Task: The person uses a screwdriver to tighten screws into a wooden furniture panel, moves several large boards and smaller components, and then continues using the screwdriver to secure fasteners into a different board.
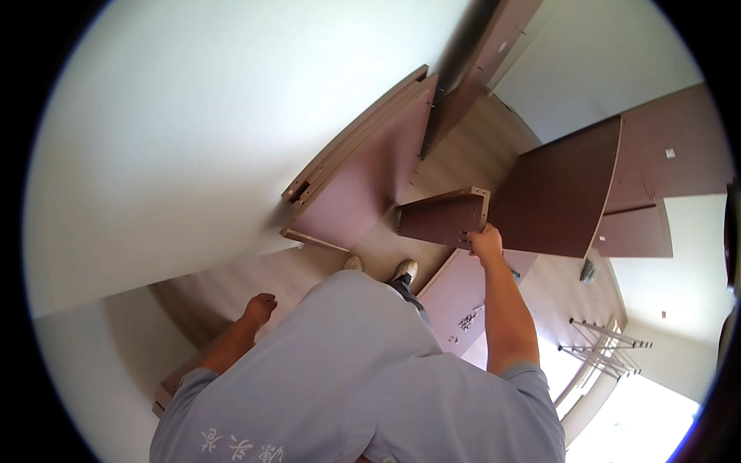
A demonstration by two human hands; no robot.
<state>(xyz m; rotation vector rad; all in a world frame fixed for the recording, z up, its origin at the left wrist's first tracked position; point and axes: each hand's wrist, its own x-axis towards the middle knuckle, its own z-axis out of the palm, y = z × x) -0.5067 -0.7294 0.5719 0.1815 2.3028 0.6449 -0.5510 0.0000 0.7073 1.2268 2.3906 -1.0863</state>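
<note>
A short, dark brown wooden board [440, 220] is pinched at its right end by the right hand's [485, 241] grip, perhaps so that it does not tip. It is seen by the far end of a flat, pink-brown wooden board [442, 301]. Small silver metal bits [469, 319] are laid there, maybe for easy reach. Whether anything is pinched by the left hand [259, 309] cannot be told.

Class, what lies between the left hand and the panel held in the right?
Between left hand and panel, the head view shows floor and the left shoe.
</note>
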